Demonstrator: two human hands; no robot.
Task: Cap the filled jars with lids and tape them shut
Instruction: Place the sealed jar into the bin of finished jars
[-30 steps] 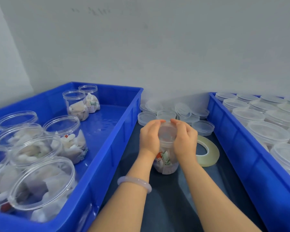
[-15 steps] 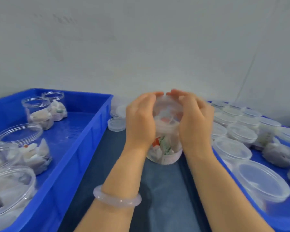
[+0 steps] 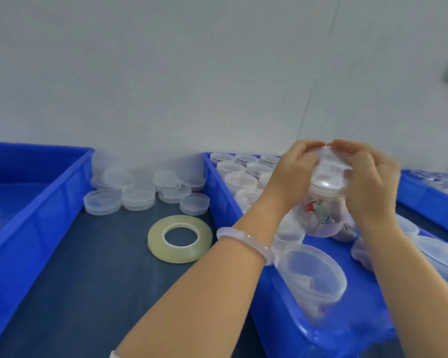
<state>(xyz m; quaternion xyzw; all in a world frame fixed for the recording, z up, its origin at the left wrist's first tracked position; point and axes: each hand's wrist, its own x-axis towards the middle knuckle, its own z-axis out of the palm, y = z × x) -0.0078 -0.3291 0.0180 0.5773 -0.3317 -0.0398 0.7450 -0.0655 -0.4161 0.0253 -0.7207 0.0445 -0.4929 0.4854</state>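
Left hand [image 3: 290, 177] and right hand [image 3: 370, 187] grasping lidded jar [image 3: 321, 215] above right blue bin [image 3: 277, 293], tape roll [image 3: 180, 239] flat on bench [image 3: 88, 280]

One camera is working here, riding on the person's head and looking forward and down along the forearms [image 3: 204, 293], which are showing from the bottom edge. It's sitting close: the left grip [image 3: 292, 174] and right grip [image 3: 370, 182] are wrapping the jar [image 3: 318, 220] right of centre, large in frame. The wide lens is taking in the counter [image 3: 88, 280] at lower left, a blue bin [image 3: 36, 215] clipping the left edge, another bin [image 3: 282, 319] running down the lower right, and the wall [image 3: 166, 73] filling the upper half.
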